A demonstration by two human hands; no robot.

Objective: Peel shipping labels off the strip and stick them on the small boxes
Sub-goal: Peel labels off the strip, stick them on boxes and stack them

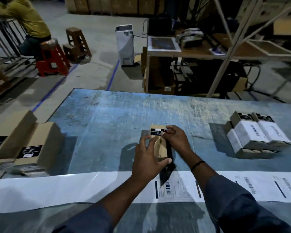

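At the left edge of the blue table (107,115), brown cartons (39,145) with black stickers sit stacked. Beyond them on the warehouse floor, a person in a yellow top (23,19) sits on a red stool (52,59).

The label strip (74,187) runs across the near side of the table. Its left stretch is bare white backing, and printed shipping labels (173,187) with barcodes lie on it from under my forearms to the right edge.

At the centre, my left hand (148,158) grasps the small box (159,145): my thumb presses its near end and my spread fingers brace its left side. The brown box stands just beyond the strip, with a small black sticker (157,132) on its far end.

My right hand (175,140) is curled over the box's far right corner, fingertips pinching there beside the black sticker. A dark band runs along the box's right side under this hand, and I cannot tell whether it is shadow or a black face. A black band (197,165) circles my right wrist.

Well to the right, a stack of small boxes (259,135) sits on the table, white labels already on their upper faces.
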